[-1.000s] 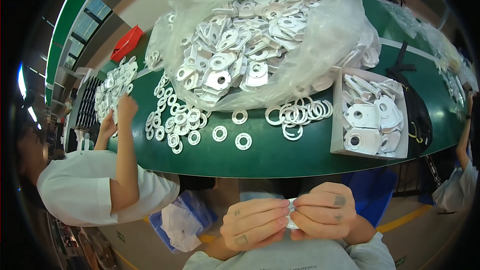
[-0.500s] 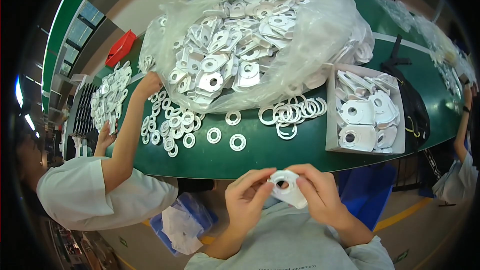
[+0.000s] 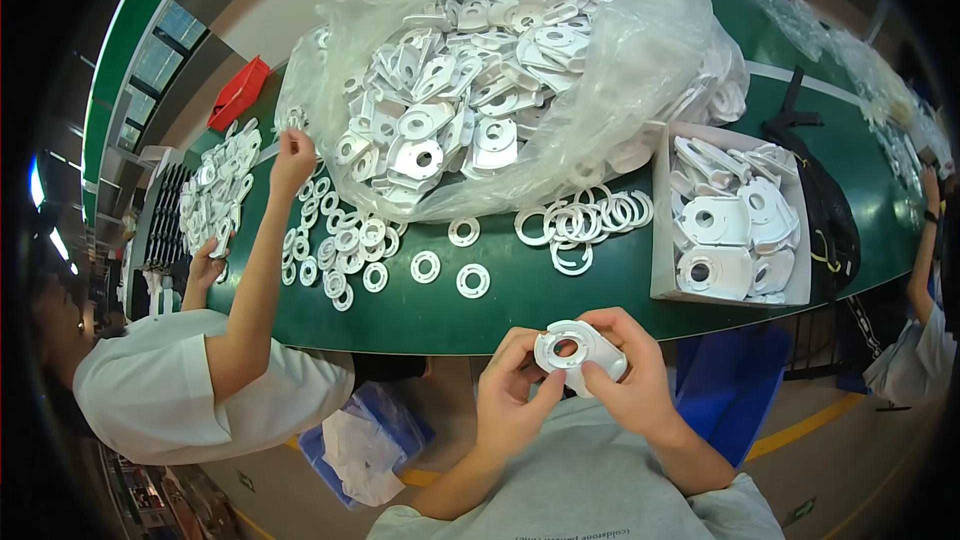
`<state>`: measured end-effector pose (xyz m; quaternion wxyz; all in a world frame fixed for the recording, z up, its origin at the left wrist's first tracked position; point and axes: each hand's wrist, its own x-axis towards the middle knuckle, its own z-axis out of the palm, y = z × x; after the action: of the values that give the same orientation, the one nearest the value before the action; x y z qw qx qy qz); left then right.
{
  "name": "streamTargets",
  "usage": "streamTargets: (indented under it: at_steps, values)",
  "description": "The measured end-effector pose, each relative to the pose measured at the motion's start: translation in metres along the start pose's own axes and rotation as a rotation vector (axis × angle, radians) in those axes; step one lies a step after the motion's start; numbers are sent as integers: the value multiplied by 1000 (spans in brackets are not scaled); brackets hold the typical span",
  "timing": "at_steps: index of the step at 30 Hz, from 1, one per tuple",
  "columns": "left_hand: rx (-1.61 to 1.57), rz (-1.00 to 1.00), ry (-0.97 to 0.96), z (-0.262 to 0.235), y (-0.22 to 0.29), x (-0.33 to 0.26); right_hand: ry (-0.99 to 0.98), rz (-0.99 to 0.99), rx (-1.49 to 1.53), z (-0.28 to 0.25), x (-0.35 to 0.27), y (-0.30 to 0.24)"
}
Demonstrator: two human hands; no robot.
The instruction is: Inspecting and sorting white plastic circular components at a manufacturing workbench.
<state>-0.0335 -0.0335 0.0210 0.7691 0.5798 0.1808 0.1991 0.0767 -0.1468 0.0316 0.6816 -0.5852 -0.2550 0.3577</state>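
Now my left hand (image 3: 512,402) and right hand (image 3: 628,380) have drawn apart, fingers pinching a white plastic plate (image 3: 574,351) with a round hole, exposed below the green bench (image 3: 560,300) edge, earlier hidden between them.

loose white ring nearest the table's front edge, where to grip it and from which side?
Judging by its pose, the white ring lies flat on the green table, apart from its neighbours. Come from above; pinch the band across, one fingertip in the hole, one on the outer rim. It looks too thin for a side grip.
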Motion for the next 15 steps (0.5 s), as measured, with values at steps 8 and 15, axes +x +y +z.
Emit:
streamTargets:
  at_steps: [8, 15]
  values:
    - [70, 102, 73, 14, 4, -6, 64, -43, -47, 11, -10, -8]
    - [115, 258, 131, 18, -2, -13, 52, -132, -30, 13, -21, -4]
